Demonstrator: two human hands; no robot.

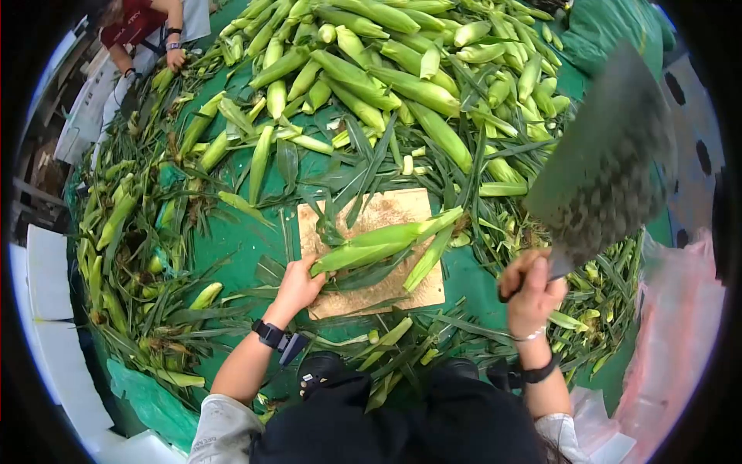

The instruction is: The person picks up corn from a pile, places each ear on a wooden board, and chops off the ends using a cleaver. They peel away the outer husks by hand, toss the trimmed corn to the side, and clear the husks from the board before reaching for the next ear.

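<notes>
My left hand is closed around one end of a green ear of corn, still in its husk. The ear lies slanted across a worn wooden board, its other end pointing up to the right. In my right hand is the handle of a cleaver with a broad dark blade. The blade is raised to the right of the board, apart from the corn. A strip of loose husk hangs over the board's right part.
A large heap of unshucked corn rises beyond the board. Cut leaves and husks litter the green sheet on both sides. Another person's hand is at the upper left. A green sack stands at the upper right.
</notes>
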